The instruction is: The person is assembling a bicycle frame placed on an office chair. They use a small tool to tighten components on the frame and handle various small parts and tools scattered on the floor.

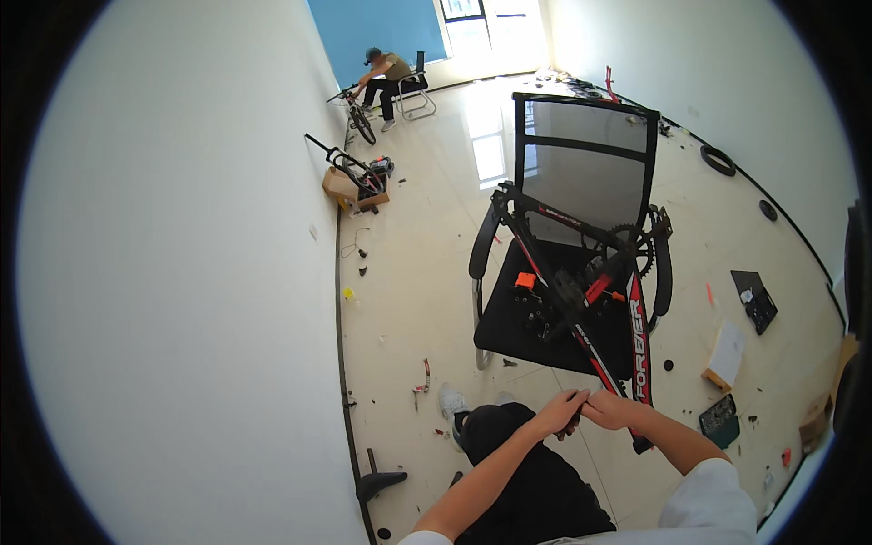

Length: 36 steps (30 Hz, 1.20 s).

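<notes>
My left hand [559, 414] and my right hand [607, 410] meet above my lap, fingers closed and pinched together. A small dark part shows beneath the left fingers; its kind is hidden. Just beyond my hands a black and red bicycle frame [639, 341] lies tilted across a black office chair [498, 320] with a mesh back. The frame's lower end passes close by my right hand; whether they touch I cannot tell. A toothed chainring with crank [645, 254] sits on the frame at the right. An orange block [525, 281] and several small dark parts lie on the seat.
At the left wall are a saddle [381, 484] and a cardboard box [343, 186] of bike parts. Right of the chair lie a dark open case [756, 302], a white box [725, 354] and a tire [718, 161]. A person [391, 71] sits by a bicycle [360, 120] far off.
</notes>
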Motion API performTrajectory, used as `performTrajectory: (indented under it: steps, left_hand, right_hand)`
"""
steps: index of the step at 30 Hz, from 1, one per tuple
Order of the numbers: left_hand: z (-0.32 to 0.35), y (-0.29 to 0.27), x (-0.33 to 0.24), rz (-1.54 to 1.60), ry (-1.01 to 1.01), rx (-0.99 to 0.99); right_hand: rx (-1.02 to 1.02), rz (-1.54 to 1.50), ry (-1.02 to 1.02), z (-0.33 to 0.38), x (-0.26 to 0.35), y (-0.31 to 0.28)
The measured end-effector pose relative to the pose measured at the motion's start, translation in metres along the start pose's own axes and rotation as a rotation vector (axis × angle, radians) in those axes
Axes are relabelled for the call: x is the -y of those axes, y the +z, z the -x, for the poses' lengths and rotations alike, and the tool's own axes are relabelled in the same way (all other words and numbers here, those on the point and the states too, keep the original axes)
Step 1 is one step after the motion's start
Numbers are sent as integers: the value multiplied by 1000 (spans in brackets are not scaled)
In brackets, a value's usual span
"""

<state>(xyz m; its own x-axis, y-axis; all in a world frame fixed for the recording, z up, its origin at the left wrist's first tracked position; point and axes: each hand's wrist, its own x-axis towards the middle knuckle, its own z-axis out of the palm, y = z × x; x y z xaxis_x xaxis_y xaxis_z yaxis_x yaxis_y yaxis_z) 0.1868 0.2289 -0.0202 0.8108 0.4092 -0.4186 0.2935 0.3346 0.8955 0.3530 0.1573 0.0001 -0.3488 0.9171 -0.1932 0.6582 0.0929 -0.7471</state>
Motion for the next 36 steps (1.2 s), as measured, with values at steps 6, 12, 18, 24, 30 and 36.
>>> performTrajectory:
  steps: [6,12,18,24,30,36]
  left_hand:
    - [8,7,2,50,-86,5]
    - [8,19,-1,58,-40,11]
    - [3,11,2,100,-61,37]
    - [-10,15,13,-390,-201,141]
    - [-12,12,-5,-193,-112,13]
    - [-6,8,-5,-129,-65,-37]
  right_hand:
    - [21,39,25,9,2,7]
    - [19,155,10,21,-7,10]
    - [62,7,136,15,18,-4]
    - [319,472,17,24,-7,11]
    - [52,256,24,19,-14,-1]
    - [-78,-447,296,19,-13,14]
